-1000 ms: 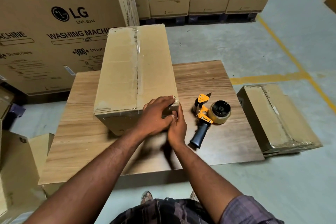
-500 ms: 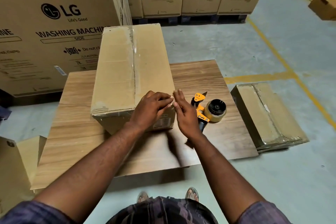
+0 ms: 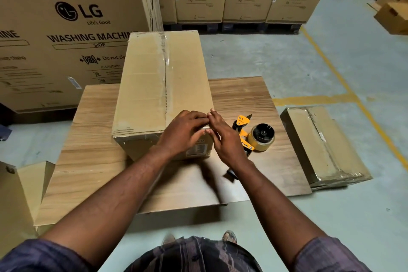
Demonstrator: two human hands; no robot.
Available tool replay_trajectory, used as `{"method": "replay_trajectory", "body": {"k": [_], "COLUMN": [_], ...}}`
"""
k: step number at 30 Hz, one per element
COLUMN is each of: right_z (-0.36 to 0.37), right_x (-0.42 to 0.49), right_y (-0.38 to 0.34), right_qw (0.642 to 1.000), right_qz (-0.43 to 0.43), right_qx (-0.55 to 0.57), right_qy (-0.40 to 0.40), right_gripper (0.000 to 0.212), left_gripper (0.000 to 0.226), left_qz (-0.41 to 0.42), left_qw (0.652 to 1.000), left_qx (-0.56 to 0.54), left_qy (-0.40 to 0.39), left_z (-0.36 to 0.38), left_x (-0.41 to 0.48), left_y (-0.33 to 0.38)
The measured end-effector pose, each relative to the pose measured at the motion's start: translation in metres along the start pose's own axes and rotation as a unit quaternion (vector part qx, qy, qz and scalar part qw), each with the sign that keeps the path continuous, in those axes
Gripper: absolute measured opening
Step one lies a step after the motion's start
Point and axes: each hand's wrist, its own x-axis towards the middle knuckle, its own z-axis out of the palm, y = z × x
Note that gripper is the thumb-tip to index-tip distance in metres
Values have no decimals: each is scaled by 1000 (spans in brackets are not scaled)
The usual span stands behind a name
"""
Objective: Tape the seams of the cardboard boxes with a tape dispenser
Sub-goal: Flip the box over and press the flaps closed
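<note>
Fingers (image 3: 199, 117) perhaps on box (image 3: 150, 86), lengthwise away.

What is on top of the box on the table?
A strip of clear tape runs along the top seam of the box. The left hand and right hand meet at its near right corner and cover the edge there.

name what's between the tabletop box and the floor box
The tape dispenser lies there on the table, its handle partly behind the right hand; head view.
</note>
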Motion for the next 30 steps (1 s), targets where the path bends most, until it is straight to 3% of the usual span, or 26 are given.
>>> {"method": "replay_trajectory", "body": {"k": [2,5,7,10,14,19,22,25,28,30], "right_z": [4,6,3,0,11,9,7,3,1,2], "right_x": [1,-3,-6,2,20,13,14,18,21,19], "right_y": [2,9,9,-9,-33,-19,-21,-27,-28,-27], "right_qw": [1000,999,999,997,992,985,988,996,995,994], "right_qz": [-7,-21,-18,-54,-90,-132,-112,-56,-67,-64], "right_qx": [-14,-36,-34,-48,-83,-108,-91,-38,-49,-57], "right_qy": [2,-17,-29,13,2,-32,-48,-65,-59,-66], "right_gripper": [51,66,72,52,26,33,36,35,30,37], "left_gripper": [40,63,68,42,25,41,54,38,25,27], "left_qz": [-11,-25,-41,-73,-99,-71,-72,-82,-99,-106], "left_qw": [1000,999,999,995,990,991,993,995,990,989], "left_qx": [-4,-10,5,55,85,107,91,32,30,40], "left_qy": [-9,-47,-33,46,59,31,17,51,93,97], "left_z": [-1,-6,-9,-20,-28,-30,-33,-32,-27,-27], "left_x": [1,-2,-10,-25,-35,-47,-53,-53,-53,-55], "left_y": [3,2,2,-3,-16,-18,-21,-22,-21,-19]}}
